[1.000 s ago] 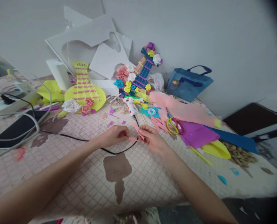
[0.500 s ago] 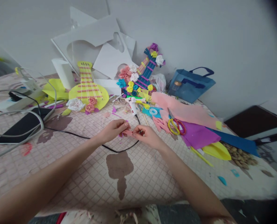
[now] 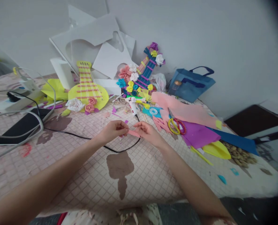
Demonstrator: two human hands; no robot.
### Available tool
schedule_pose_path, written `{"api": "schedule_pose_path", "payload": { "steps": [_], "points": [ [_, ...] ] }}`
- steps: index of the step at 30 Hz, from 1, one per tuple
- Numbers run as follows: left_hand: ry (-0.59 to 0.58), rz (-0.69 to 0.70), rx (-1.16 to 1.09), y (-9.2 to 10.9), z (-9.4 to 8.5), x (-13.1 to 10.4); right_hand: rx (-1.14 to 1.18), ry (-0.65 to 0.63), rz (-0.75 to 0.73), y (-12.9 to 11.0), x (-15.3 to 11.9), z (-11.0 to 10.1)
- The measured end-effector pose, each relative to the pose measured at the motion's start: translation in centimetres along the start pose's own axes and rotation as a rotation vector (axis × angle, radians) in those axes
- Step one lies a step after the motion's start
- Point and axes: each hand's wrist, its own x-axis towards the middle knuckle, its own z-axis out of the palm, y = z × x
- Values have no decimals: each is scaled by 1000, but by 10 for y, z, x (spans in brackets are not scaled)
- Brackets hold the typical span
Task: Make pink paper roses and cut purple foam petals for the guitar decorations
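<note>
A small pink paper strip (image 3: pixel 133 133) stretches between my two hands over the middle of the table. Its left end is pinched in the fingertips of my left hand (image 3: pixel 115 131). My right hand (image 3: pixel 148 132) has its fingers bent at the strip's right end. Just beyond the hands lies a white glue gun (image 3: pixel 132 105), its black cord curving round beneath them. To the right are pink paper strips (image 3: pixel 161 124) and scissors (image 3: pixel 177 126) with yellow and red handles.
A yellow paper guitar (image 3: pixel 88 90) and a blue one (image 3: pixel 145 75) with paper flowers stand at the back. Coloured paper (image 3: pixel 183 107) and a blue bag (image 3: pixel 191 84) are on the right. A power strip (image 3: pixel 18 101) and black tablet (image 3: pixel 21 126) lie left.
The fingers of my right hand have lifted and spread a little, and more of the pink strip shows between my hands. The view has shifted slightly.
</note>
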Motion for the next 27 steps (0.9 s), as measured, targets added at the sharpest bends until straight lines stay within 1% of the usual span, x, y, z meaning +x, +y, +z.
{"api": "schedule_pose_path", "payload": {
  "steps": [2, 6, 10, 14, 19, 27],
  "points": [
    [9, -15, -18, 1, 0, 0, -31, -1, -17, 0, -1, 0],
    [25, -61, -57, 2, 1, -2, -55, 42, -37, 0, 0, 3],
    [50, -122, -137, 1, 2, -4, -65, 52, -28, 1, 1, 3],
    [62, -152, -185, -3, 1, -3, -67, 46, -12, -1, 0, 1],
    [95, -168, -211, -4, 2, -3, -17, 0, -13, 0, -3, -1],
    [85, -170, -140, 3, 6, -6, -8, 101, -24, 6, -2, 0]
  ]
}}
